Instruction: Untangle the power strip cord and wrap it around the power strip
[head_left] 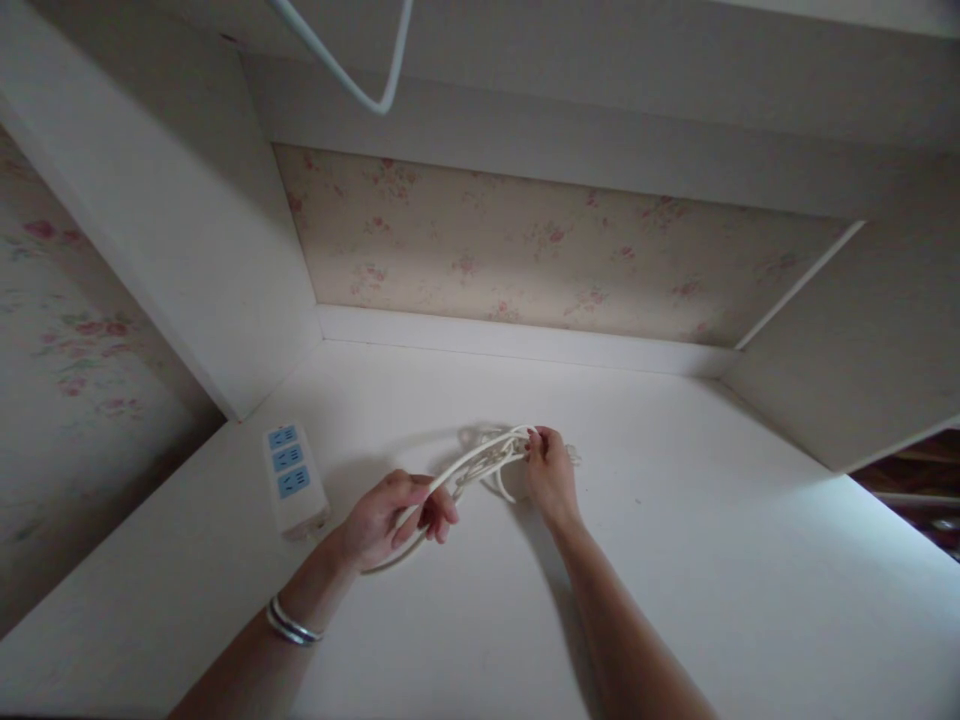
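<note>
A white power cord point(491, 462), gathered in loose loops, stretches between my two hands just above the desk. My left hand point(396, 515) has a length of it between thumb and fingers, and part of the cord hangs below that palm. At the other end of the loops, my right hand point(550, 470) pinches the cord with its fingertips. Some pale tangled coils show behind the right fingers, partly hidden. To the left of my left hand lies a white power strip point(306, 505) with blue sockets. Where the cord joins the strip is hard to make out.
The white desk point(720, 580) is bounded by a left side panel point(187, 230), a right side panel point(847, 350) and a floral back wall point(480, 240). A shelf point(600, 110) overhangs it. A pale bent rod or wire point(386, 95) hangs from above.
</note>
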